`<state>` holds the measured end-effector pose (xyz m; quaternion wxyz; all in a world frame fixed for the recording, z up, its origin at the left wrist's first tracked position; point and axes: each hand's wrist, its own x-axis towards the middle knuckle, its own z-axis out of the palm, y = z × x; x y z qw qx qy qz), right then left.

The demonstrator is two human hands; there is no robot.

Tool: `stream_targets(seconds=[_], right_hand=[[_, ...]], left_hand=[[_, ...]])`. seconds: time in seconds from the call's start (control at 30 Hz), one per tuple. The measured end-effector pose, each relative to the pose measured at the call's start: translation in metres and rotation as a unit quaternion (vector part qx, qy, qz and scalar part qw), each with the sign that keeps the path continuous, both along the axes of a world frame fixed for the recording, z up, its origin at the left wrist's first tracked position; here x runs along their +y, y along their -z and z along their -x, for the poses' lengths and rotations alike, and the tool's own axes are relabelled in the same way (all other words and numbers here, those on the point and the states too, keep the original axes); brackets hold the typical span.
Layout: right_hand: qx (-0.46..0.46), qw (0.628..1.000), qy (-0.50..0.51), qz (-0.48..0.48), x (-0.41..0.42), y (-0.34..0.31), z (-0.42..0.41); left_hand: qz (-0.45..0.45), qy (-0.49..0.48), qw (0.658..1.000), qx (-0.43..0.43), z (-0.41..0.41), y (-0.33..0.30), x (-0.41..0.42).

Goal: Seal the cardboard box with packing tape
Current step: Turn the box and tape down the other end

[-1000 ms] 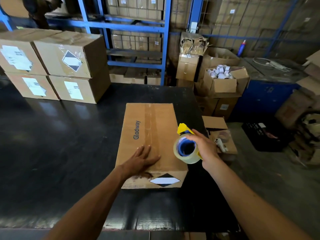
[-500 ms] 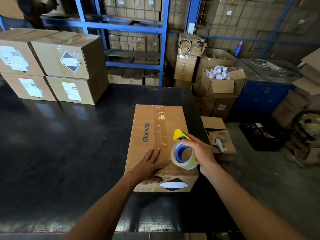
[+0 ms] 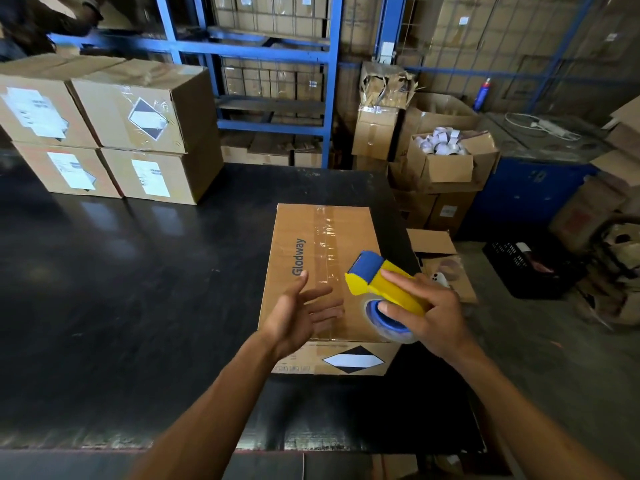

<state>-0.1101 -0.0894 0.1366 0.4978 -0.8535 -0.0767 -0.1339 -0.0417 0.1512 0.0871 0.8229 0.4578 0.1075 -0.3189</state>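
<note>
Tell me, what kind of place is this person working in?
Most likely a warehouse or packing room. Labelled cartons sit stacked on the black table, blue shelving behind holds more boxes, and an open box of tape rolls stands nearby.

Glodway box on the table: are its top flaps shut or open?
Shut. The Glodway box's top lies flat, with a strip of clear tape running along its centre seam; the near end is hidden by the hands.
</note>
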Motion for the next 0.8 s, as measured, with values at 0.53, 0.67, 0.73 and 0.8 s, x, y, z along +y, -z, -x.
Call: stream_targets(seconds=[0.53, 0.67, 0.73, 0.8], right_hand=[[-0.056, 0.979, -0.114, 0.162, 0.042, 0.042, -0.005], [-0.044, 0.968, -0.148, 0.2, 0.055, 0.04, -0.007], [-0.028, 0.96, -0.15, 0.234, 0.052, 0.038, -0.009], [-0.022, 0.952, -0.141, 0.27, 0.039, 0.032, -0.01]], left_hand=[[-0.023, -0.056, 0.997, 0.052, 0.024, -0.001, 0.032], [-0.152, -0.128, 0.98, 0.014, 0.021, 0.007, 0.032], [-0.219, -0.167, 0.961, -0.017, 0.024, 0.007, 0.039], [-0.26, -0.206, 0.942, -0.048, 0.025, 0.01, 0.057]])
